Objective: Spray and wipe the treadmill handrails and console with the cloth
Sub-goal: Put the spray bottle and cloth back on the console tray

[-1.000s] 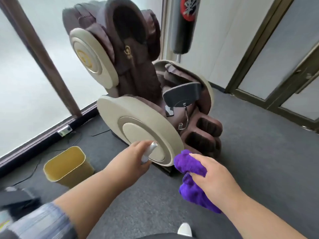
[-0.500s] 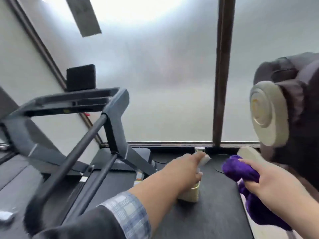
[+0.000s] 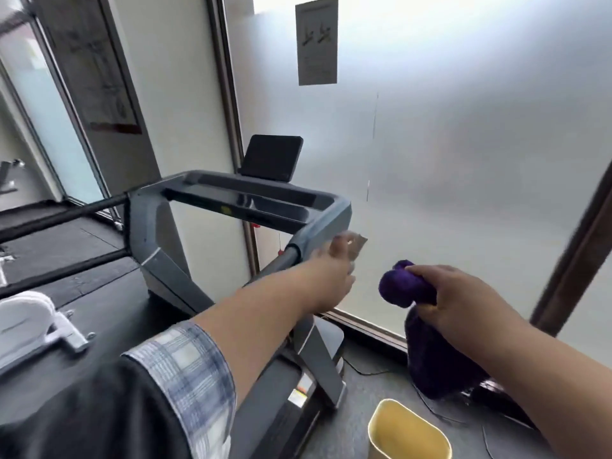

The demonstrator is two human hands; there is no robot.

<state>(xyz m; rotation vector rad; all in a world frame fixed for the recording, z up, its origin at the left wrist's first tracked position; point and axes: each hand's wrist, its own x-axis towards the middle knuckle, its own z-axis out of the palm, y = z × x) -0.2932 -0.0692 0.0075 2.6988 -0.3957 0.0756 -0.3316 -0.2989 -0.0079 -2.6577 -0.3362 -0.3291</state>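
Treadmill [image 3: 231, 207] ahead and to the left of your hands, its near handrail [image 3: 291, 256] just behind your left hand [image 3: 331, 279].

Grip: your left hand is clenched around a spray bottle [image 3: 352, 245]; only the blurred top shows above the knuckles, close to the corner where the handrail meets the console [image 3: 251, 200]. Whether the nozzle touches the rail, cannot tell. Your right hand [image 3: 463, 293] grasps a bunched purple cloth [image 3: 405, 288], a wad sticking out past the fingers and the rest hanging below the palm. The cloth is apart from the treadmill, off to the right of the bottle, with frosted glass behind it.

Outward from the grip: a dark screen [image 3: 271, 157] stands above the far side of the console. The far handrail [image 3: 63, 213] runs off to the left. A yellow bin [image 3: 407, 432] sits on the floor below your right hand.

Progress, as a judgement: barely begun. No wet patch or streak shows on rail or console, though blur could hide one. The bottle looks positioned for a first spray on the near rail. Left to do: spray, then wipe both rails and the console.

Count: one treadmill, two handrails, one console, one screen, one bottle, one cloth, one bin, two hands.
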